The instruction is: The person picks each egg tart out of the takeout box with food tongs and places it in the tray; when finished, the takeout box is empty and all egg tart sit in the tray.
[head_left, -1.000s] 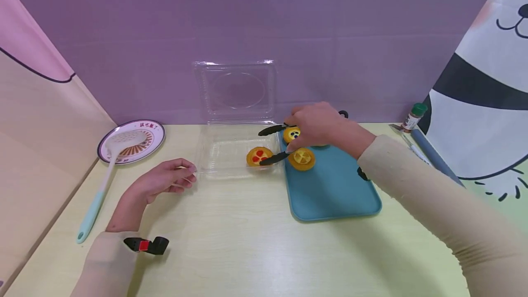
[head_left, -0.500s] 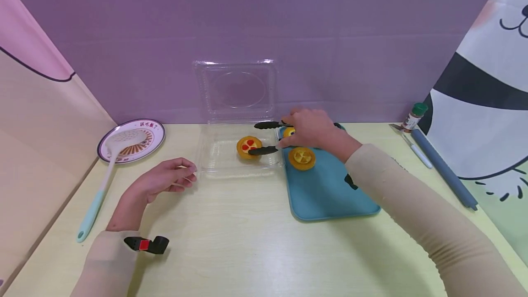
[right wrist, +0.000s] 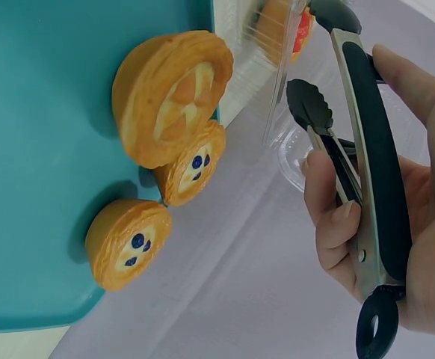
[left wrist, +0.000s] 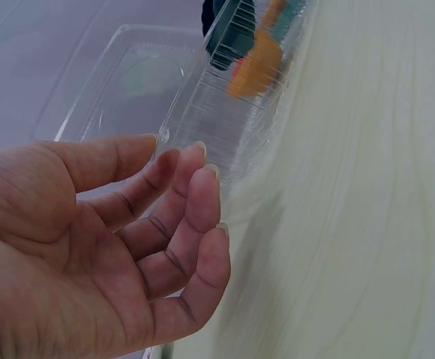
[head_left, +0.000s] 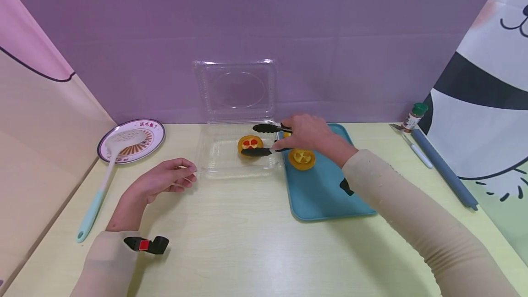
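My right hand [head_left: 307, 132] grips black-handled tongs [right wrist: 374, 149]; their tips stand apart. One tip overlaps an egg tart with red topping [head_left: 250, 141], which sits inside the clear plastic container [head_left: 218, 164], right of its middle. The container's lid [head_left: 235, 88] stands up against the purple backdrop. My left hand [head_left: 169, 178] is at the container's front left corner, thumb and index finger pinching the rim [left wrist: 165, 134]. On the blue tray [head_left: 330, 196] lie a tart with yellow topping [right wrist: 176, 101] and two tarts with blue dots, one of them a blueberry tart [right wrist: 128, 243], partly hidden behind my right hand in the head view.
At left, a white slotted spatula [head_left: 125, 140] with a mint handle lies across a patterned plate [head_left: 152, 127]. At the far right are a green-capped bottle [head_left: 414, 117], a small knife [head_left: 418, 153] and a long blue-grey roll [head_left: 445, 168].
My right hand has shifted left and slightly down with the tongs. The red-topped tart has moved left and back, further inside the container. My left hand has stayed put.
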Tool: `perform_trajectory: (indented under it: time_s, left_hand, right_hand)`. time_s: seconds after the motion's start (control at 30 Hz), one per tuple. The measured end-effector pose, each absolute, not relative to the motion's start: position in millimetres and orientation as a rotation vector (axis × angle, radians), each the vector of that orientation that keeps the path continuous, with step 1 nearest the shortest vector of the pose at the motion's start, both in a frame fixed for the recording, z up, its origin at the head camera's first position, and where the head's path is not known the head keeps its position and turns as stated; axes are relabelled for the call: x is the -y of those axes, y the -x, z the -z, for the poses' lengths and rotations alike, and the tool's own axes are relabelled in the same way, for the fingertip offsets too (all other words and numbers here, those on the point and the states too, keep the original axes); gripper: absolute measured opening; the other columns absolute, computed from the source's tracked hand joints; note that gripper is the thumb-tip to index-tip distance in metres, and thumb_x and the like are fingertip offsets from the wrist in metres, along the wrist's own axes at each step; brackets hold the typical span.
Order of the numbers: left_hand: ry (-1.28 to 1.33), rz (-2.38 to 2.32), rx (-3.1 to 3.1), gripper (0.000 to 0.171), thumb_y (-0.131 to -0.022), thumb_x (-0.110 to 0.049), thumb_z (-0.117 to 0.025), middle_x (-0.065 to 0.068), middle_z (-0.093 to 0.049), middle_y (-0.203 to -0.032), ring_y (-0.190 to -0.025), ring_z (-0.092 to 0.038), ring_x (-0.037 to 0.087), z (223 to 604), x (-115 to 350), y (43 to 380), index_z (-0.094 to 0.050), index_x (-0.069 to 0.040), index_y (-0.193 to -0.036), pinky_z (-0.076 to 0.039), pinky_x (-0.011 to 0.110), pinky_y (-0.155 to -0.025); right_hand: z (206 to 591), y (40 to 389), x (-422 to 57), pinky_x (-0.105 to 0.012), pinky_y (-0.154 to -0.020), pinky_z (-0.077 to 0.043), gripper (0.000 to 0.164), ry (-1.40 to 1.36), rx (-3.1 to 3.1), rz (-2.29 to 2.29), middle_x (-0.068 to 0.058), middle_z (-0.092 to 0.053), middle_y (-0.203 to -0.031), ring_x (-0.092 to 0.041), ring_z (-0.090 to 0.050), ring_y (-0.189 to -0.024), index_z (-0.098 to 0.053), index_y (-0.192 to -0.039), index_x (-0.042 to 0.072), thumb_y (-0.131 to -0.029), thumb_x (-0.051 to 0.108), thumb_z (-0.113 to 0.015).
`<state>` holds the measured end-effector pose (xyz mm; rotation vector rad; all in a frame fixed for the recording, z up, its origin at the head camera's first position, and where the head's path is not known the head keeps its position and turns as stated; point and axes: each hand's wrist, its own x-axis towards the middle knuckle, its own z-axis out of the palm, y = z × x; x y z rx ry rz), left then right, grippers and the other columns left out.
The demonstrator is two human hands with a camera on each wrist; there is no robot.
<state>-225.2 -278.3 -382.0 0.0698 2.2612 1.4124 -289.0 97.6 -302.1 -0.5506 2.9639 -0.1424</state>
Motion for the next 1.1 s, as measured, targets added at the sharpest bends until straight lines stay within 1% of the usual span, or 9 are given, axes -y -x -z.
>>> perform_trajectory:
  time_s: [0.1, 0.17, 0.27, 0.47, 0.6, 0.77, 0.9, 1.0, 1.1]
  left_hand:
    - [-0.071, -1.414, -2.261, 0.038, -0.105, -0.029, -0.052, 0.004, -0.066, -0.103, -0.093, -0.065, 0.016, 382, 278, 225, -0.050, 0.002, -0.126, -0.054, 0.032, -0.084]
    - [-0.075, -1.414, -2.260, 0.038, -0.105, -0.029, -0.052, 0.004, -0.066, -0.104, -0.093, -0.064, 0.017, 382, 278, 225, -0.049, 0.002, -0.127, -0.054, 0.032, -0.084]
    - [-0.069, -1.412, -2.259, 0.038, -0.105, -0.029, -0.052, 0.004, -0.066, -0.103, -0.093, -0.064, 0.017, 382, 278, 226, -0.050, 0.002, -0.127, -0.054, 0.032, -0.084]
    - [-0.089, -1.411, -2.260, 0.036, -0.106, -0.028, -0.050, 0.003, -0.066, -0.104, -0.094, -0.064, 0.017, 381, 278, 225, -0.050, 0.002, -0.126, -0.054, 0.032, -0.084]
    - [-0.086, -1.414, -2.254, 0.036, -0.105, -0.028, -0.051, 0.004, -0.066, -0.104, -0.094, -0.064, 0.018, 382, 278, 225, -0.049, 0.002, -0.126, -0.054, 0.032, -0.084]
    - [-0.075, -1.414, -2.255, 0.037, -0.105, -0.028, -0.051, 0.005, -0.066, -0.104, -0.094, -0.064, 0.018, 383, 279, 226, -0.049, 0.002, -0.126, -0.054, 0.032, -0.084]
    - [-0.078, -1.415, -2.257, 0.038, -0.105, -0.028, -0.052, 0.004, -0.066, -0.103, -0.094, -0.064, 0.018, 383, 279, 227, -0.049, 0.002, -0.126, -0.054, 0.032, -0.084]
    - [-0.077, -1.417, -2.255, 0.037, -0.105, -0.029, -0.052, 0.004, -0.066, -0.103, -0.094, -0.064, 0.018, 383, 279, 226, -0.050, 0.002, -0.126, -0.054, 0.032, -0.084]
    - [-0.081, -1.419, -2.252, 0.036, -0.105, -0.029, -0.052, 0.004, -0.066, -0.104, -0.094, -0.064, 0.017, 384, 279, 226, -0.050, 0.001, -0.126, -0.054, 0.032, -0.084]
  right_hand:
    - [303, 289, -97, -0.043, -0.081, -0.054, 0.086, 0.533, -2.945, 0.153, -0.007, -0.069, -0.116, -0.026, -0.060, -0.101, -0.054, -0.145, 0.020, -0.078, 0.072, -0.069]
    - [303, 289, -96, -0.047, -0.088, -0.054, 0.089, 0.522, -2.939, 0.149, -0.008, -0.067, -0.127, -0.027, -0.060, -0.107, -0.051, -0.147, 0.019, -0.078, 0.073, -0.069]
    - [303, 289, -95, -0.050, -0.094, -0.052, 0.090, 0.516, -2.923, 0.134, -0.009, -0.064, -0.135, -0.028, -0.060, -0.114, -0.050, -0.148, 0.018, -0.079, 0.073, -0.069]
    - [304, 291, -88, -0.051, -0.097, -0.050, 0.089, 0.498, -2.903, 0.103, -0.008, -0.060, -0.141, -0.029, -0.057, -0.123, -0.050, -0.148, 0.019, -0.079, 0.071, -0.068]
    - [307, 291, -82, -0.051, -0.097, -0.050, 0.086, 0.493, -2.896, 0.067, -0.009, -0.058, -0.144, -0.030, -0.056, -0.125, -0.050, -0.148, 0.019, -0.081, 0.069, -0.067]
    - [311, 292, -79, -0.048, -0.097, -0.051, 0.083, 0.494, -2.894, 0.039, -0.009, -0.057, -0.145, -0.029, -0.056, -0.125, -0.050, -0.148, 0.019, -0.083, 0.068, -0.066]
    - [314, 293, -78, -0.047, -0.098, -0.051, 0.081, 0.493, -2.899, 0.032, -0.008, -0.058, -0.143, -0.028, -0.057, -0.122, -0.052, -0.147, 0.019, -0.083, 0.067, -0.066]
    - [316, 293, -78, -0.042, -0.091, -0.054, 0.080, 0.484, -2.903, 0.044, -0.008, -0.062, -0.139, -0.026, -0.060, -0.111, -0.053, -0.146, 0.019, -0.084, 0.068, -0.066]
    - [317, 294, -77, -0.035, -0.077, -0.053, 0.079, 0.472, -2.905, 0.061, -0.007, -0.065, -0.133, -0.023, -0.061, -0.097, -0.053, -0.146, 0.021, -0.084, 0.069, -0.065]
